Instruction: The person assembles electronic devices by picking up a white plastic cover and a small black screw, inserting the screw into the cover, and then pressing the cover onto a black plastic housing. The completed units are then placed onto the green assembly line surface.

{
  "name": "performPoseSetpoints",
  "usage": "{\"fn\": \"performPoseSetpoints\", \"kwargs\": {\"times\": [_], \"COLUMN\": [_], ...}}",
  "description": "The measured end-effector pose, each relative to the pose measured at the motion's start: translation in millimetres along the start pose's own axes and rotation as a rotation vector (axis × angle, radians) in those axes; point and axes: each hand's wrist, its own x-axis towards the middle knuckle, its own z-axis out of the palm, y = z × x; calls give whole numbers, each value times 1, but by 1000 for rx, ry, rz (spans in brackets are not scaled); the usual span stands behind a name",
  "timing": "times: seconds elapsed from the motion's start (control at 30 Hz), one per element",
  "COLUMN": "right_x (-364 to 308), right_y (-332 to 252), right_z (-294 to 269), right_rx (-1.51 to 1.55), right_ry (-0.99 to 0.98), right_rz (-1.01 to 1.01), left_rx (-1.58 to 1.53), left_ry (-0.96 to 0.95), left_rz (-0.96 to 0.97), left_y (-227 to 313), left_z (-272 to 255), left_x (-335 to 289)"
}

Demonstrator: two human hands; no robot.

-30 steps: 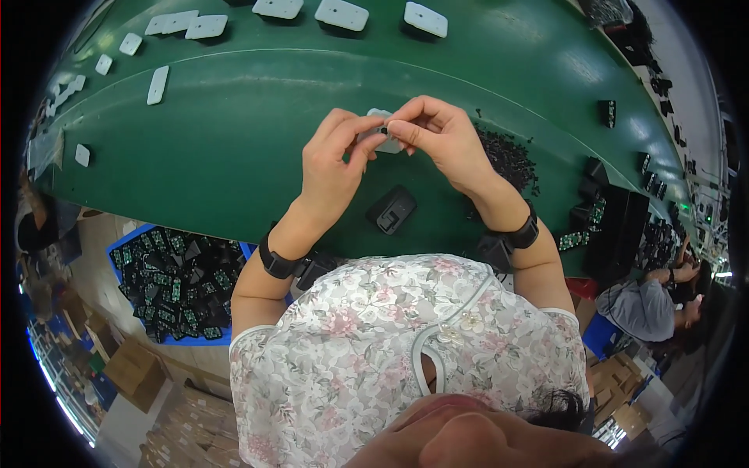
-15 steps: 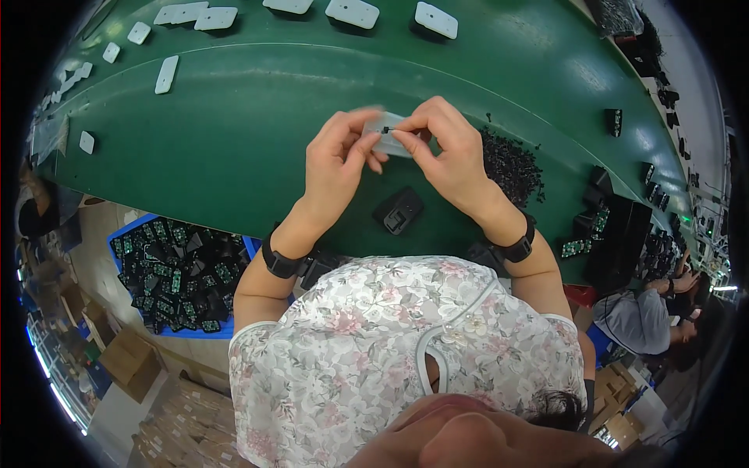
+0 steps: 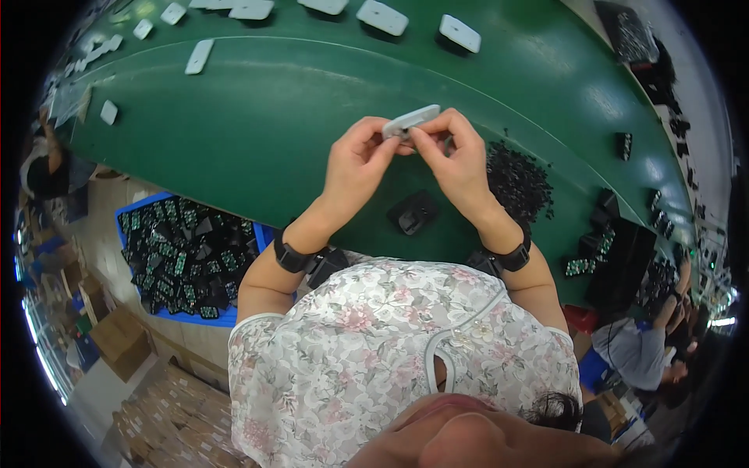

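My left hand point(image 3: 356, 158) grips a white plastic cover point(image 3: 413, 119) by its near left end, thumb below and fingers behind. The cover is tilted, so its edge faces me. At its underside my right hand point(image 3: 459, 156) pinches with thumb and forefinger. A bit of a small black part point(image 3: 404, 133) shows between the fingertips; most of it is hidden. On the green table below my hands lies a black plastic housing point(image 3: 413, 212). Just right of my right hand spreads a heap of small black parts point(image 3: 521, 181).
Several white covers point(image 3: 382, 17) lie along the table's far side. A blue bin point(image 3: 173, 312) of black housings with green circuit boards stands at the left. On the right are a black box point(image 3: 622, 264) and loose circuit boards point(image 3: 580, 267). A co-worker point(image 3: 636, 351) sits at far right.
The white cover has been tipped from nearly flat to edge-on. Both hands are a little closer together around it. The whole view has shifted slightly.
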Motion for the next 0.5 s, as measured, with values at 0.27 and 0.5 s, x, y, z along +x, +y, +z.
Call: {"fn": "performPoseSetpoints", "kwargs": {"times": [0.27,0.5], "right_x": [-4,-2], "right_y": [3,3], "right_z": [15,4], "right_rx": [307,37], "right_ry": [-2,27], "right_rz": [81,-171], "left_rx": [118,33], "left_ry": [28,14], "left_rz": [188,115], "left_y": [1,2], "left_z": [-3,-5], "left_x": [-2,-6]}}
